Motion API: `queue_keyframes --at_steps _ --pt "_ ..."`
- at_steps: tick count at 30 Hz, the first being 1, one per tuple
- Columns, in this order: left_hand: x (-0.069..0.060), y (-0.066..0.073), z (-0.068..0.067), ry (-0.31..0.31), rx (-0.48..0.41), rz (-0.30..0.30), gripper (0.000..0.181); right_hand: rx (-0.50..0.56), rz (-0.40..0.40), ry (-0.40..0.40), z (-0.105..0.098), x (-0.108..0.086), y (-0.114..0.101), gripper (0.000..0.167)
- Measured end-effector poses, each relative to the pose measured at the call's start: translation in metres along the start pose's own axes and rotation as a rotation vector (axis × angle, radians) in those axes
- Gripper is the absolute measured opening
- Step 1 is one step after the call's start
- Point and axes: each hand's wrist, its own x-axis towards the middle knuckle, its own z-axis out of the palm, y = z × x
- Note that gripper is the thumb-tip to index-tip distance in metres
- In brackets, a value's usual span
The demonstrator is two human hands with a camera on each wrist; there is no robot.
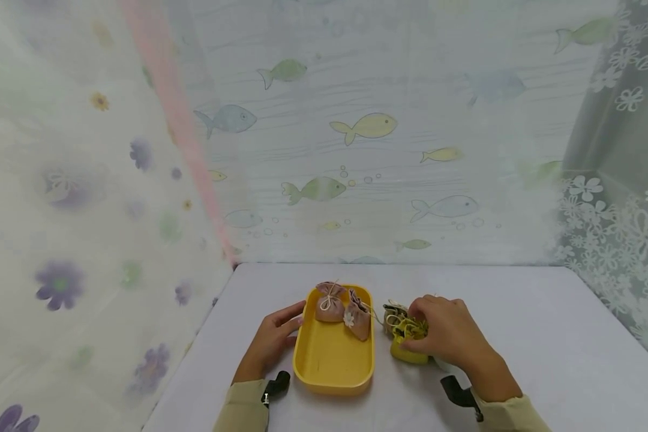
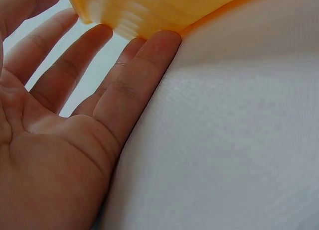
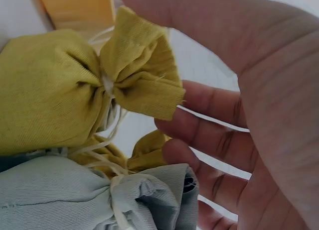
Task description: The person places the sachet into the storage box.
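Observation:
A yellow plastic tray (image 1: 332,369) stands on the table with two pinkish drawstring pouches (image 1: 330,307) at its far end. My left hand (image 1: 272,339) is at the tray's left side, its extended fingertips touching the outer wall (image 2: 144,16). Right of the tray, my right hand (image 1: 456,333) reaches over a mustard-yellow drawstring pouch (image 1: 409,353). In the right wrist view, thumb and spread fingers stand around the ruffled top of the yellow pouch (image 3: 50,90), not closed on it. Below it lies a grey-blue pouch (image 3: 50,190), with another mustard ruffle (image 3: 147,145) behind.
Behind the yellow pouch sits a darker patterned pouch (image 1: 393,312), partly covered. A white cloth covers the table (image 1: 561,354). Curtains printed with fish (image 1: 378,126) and flowers (image 1: 59,285) hang at the back and left.

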Motion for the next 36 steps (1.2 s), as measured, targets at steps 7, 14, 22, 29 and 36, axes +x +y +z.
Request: queue_keyframes --at_steps 7,14,22,29,36 --pt "-0.002 0.000 0.000 0.010 -0.022 0.001 0.051 -0.016 -0.022 0.006 0.007 0.003 0.001 0.054" --pt "0.001 0.001 0.000 -0.004 -0.036 0.004 0.048 -0.040 -0.021 0.030 0.007 0.003 -0.001 0.055" --pt "0.001 0.002 0.000 -0.002 -0.022 0.006 0.049 -0.050 -0.018 0.030 0.012 0.002 -0.004 0.058" --pt "0.002 -0.004 -0.002 0.006 -0.013 0.002 0.049 -0.076 -0.027 0.051 0.015 0.001 -0.006 0.050" --pt "0.001 -0.002 0.000 -0.004 -0.023 0.002 0.050 -0.016 -0.028 0.039 0.007 0.000 -0.002 0.036"
